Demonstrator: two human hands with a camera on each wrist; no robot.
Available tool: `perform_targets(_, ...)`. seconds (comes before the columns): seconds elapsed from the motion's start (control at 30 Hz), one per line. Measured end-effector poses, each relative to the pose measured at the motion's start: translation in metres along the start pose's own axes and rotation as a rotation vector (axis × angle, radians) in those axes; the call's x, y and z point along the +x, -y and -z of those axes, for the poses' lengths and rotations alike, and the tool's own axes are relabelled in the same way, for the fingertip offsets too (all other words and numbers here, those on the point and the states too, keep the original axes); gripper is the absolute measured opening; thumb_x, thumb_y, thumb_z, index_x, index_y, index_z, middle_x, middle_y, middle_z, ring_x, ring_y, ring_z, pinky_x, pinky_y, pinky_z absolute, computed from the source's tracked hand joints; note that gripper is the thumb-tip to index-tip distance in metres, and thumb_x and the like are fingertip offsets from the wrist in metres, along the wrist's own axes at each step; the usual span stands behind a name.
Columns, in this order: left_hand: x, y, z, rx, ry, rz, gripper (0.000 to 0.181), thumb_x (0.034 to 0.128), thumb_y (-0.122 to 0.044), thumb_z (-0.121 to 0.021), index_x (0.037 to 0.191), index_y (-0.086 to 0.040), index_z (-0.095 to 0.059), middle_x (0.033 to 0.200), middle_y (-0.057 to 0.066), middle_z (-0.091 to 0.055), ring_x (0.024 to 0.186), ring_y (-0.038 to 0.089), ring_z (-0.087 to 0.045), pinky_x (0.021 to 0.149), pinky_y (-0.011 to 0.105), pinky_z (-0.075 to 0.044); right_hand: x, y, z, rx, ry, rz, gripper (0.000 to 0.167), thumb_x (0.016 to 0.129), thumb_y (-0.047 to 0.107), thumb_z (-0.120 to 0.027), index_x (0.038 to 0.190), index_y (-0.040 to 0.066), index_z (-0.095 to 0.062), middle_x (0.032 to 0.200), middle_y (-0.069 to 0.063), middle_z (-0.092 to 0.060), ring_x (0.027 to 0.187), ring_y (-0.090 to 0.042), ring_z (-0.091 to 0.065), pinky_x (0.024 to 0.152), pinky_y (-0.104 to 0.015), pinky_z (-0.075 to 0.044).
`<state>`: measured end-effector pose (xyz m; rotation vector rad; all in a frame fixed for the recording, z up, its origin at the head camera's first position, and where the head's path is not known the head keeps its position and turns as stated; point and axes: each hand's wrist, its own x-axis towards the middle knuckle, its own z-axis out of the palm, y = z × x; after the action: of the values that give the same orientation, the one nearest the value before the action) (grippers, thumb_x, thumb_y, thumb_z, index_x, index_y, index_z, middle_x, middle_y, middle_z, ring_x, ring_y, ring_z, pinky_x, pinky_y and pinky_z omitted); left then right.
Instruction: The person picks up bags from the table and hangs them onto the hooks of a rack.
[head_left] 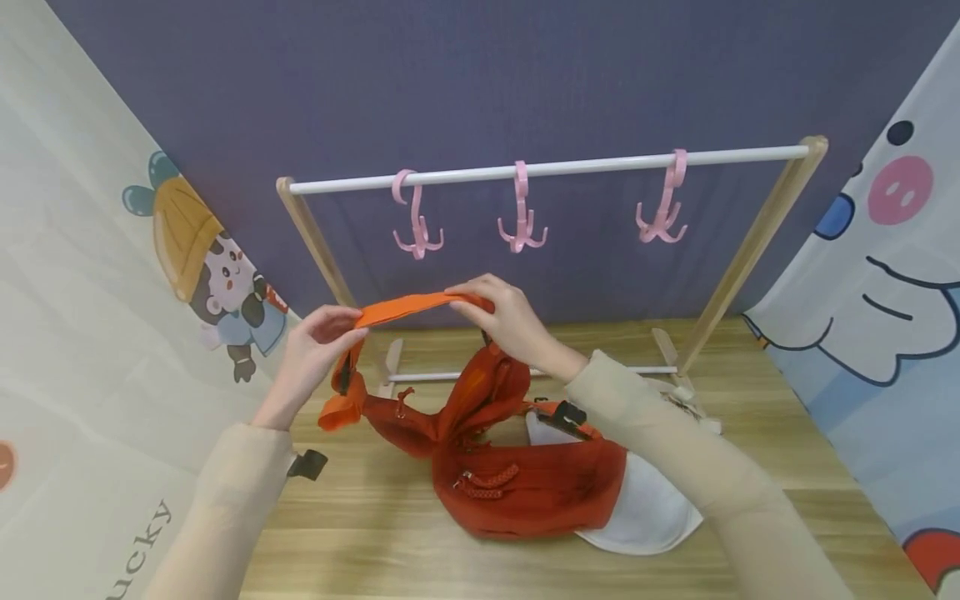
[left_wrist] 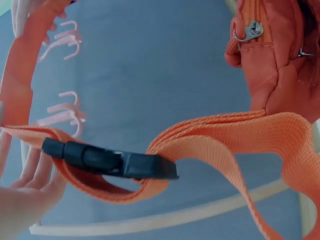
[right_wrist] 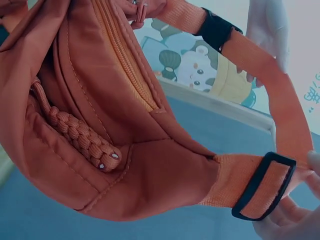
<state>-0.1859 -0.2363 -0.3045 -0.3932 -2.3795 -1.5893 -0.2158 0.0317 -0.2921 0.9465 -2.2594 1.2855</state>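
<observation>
An orange strap [head_left: 405,307] is stretched between my hands above the table. My left hand [head_left: 317,343] pinches one end of this stretch, and my right hand [head_left: 512,321] pinches the other between thumb and fingers. From the strap hangs a red-orange waist bag [right_wrist: 125,130], folded into a bend, with a zip and a braided pull. A black buckle [left_wrist: 110,160] is on the strap near my left hand, a black slider [right_wrist: 251,186] near my right. Below, a red-orange pouch [head_left: 532,487] with braided zip pulls rests on the table; whether it is a separate bag I cannot tell.
Behind the bag stands a rack with a white rail [head_left: 600,167]. Pink hooks hang from it at the left [head_left: 417,225], middle [head_left: 519,217] and right [head_left: 663,208]. A white item [head_left: 652,512] lies partly under the pouch on the wooden table [head_left: 360,533]. Printed curtains flank both sides.
</observation>
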Motion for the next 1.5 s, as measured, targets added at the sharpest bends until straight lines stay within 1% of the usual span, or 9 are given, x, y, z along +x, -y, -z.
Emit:
perform_targets(0.07,0.005,-0.005,-0.002,0.000,-0.029,-0.015,0.032,0.0797,-0.020,-0.066,0.107,-0.005,-0.061,0.097,-0.008,-0.062,0.088,0.006,-0.058,0.076,0.017,-0.044,0.008,0.000,0.003,-0.013,-0.022,-0.015,0.024,0.085,0.019,-0.059,0.106,0.008,-0.065,0.095,-0.006,-0.061,0.080,-0.014,-0.052,0.068,-0.028,-0.040)
perform_targets(0.27,0.020,-0.015,-0.009,0.004,-0.106,-0.013,0.034,0.0794,-0.025,-0.066,0.108,-0.007,-0.062,0.097,-0.007,-0.062,0.087,0.006,-0.058,0.072,0.017,-0.046,0.028,-0.002,0.009,-0.044,-0.056,-0.053,0.024,0.086,0.018,-0.057,0.105,0.006,-0.065,0.095,-0.008,-0.061,0.075,-0.016,-0.049,0.066,-0.027,-0.039)
perform_targets(0.43,0.034,-0.018,-0.010,-0.010,-0.131,-0.022,0.032,0.0806,-0.023,-0.065,0.108,-0.006,-0.062,0.095,-0.007,-0.062,0.086,0.005,-0.057,0.071,0.017,-0.045,0.040,-0.002,0.012,-0.059,-0.069,-0.085,0.024,0.087,0.019,-0.055,0.105,0.005,-0.064,0.091,-0.009,-0.060,0.074,-0.017,-0.047,0.064,-0.027,-0.036)
perform_targets(0.6,0.048,-0.021,-0.013,-0.007,-0.148,-0.043,0.032,0.0837,-0.019,-0.061,0.110,-0.001,-0.059,0.095,-0.005,-0.060,0.087,0.004,-0.055,0.074,0.016,-0.044,0.052,-0.002,0.012,-0.077,-0.088,-0.124,0.025,0.088,0.020,-0.054,0.106,0.005,-0.063,0.085,-0.009,-0.057,0.073,-0.018,-0.045,0.065,-0.027,-0.034)
perform_targets(0.87,0.062,-0.024,-0.018,0.008,-0.203,-0.020,0.032,0.0845,-0.022,-0.060,0.110,-0.002,-0.060,0.092,-0.005,-0.061,0.084,0.004,-0.054,0.074,0.017,-0.042,0.071,-0.004,0.011,-0.154,-0.122,-0.160,0.024,0.090,0.022,-0.050,0.104,0.006,-0.063,0.085,-0.010,-0.056,0.081,-0.024,-0.047,0.073,-0.031,-0.034)
perform_targets(1.03,0.067,-0.024,-0.021,0.009,-0.231,-0.018,0.030,0.0847,-0.022,-0.059,0.107,-0.002,-0.061,0.087,-0.008,-0.060,0.081,0.005,-0.054,0.071,0.017,-0.041,0.081,-0.008,0.009,-0.190,-0.123,-0.171,0.024,0.091,0.022,-0.049,0.103,0.006,-0.062,0.087,-0.009,-0.058,0.082,-0.023,-0.047,0.075,-0.031,-0.034)
perform_targets(1.27,0.071,-0.023,-0.023,0.027,-0.228,-0.028,0.028,0.0856,-0.019,-0.058,0.105,0.001,-0.061,0.082,-0.011,-0.056,0.076,0.005,-0.052,0.069,0.018,-0.040,0.094,-0.014,0.005,-0.238,-0.109,-0.224,0.025,0.092,0.024,-0.046,0.104,0.007,-0.060,0.091,-0.009,-0.059,0.086,-0.024,-0.049,0.080,-0.033,-0.034)
perform_targets(1.43,0.064,-0.042,-0.027,0.056,-0.225,-0.012,0.026,0.0871,-0.014,-0.056,0.105,0.005,-0.060,0.081,-0.005,-0.055,0.071,0.012,-0.049,0.062,0.018,-0.037,0.101,-0.016,0.003,-0.252,-0.097,-0.258,0.026,0.093,0.024,-0.044,0.105,0.007,-0.059,0.093,-0.009,-0.060,0.090,-0.025,-0.050,0.084,-0.033,-0.034)
perform_targets(1.5,0.062,-0.048,-0.028,0.072,-0.226,-0.005,0.026,0.0875,-0.013,-0.055,0.105,0.006,-0.059,0.083,0.002,-0.057,0.068,0.013,-0.048,0.060,0.019,-0.036,0.104,-0.018,0.003,-0.259,-0.096,-0.257,0.026,0.093,0.024,-0.044,0.104,0.006,-0.059,0.092,-0.009,-0.061,0.090,-0.025,-0.051,0.085,-0.033,-0.034)
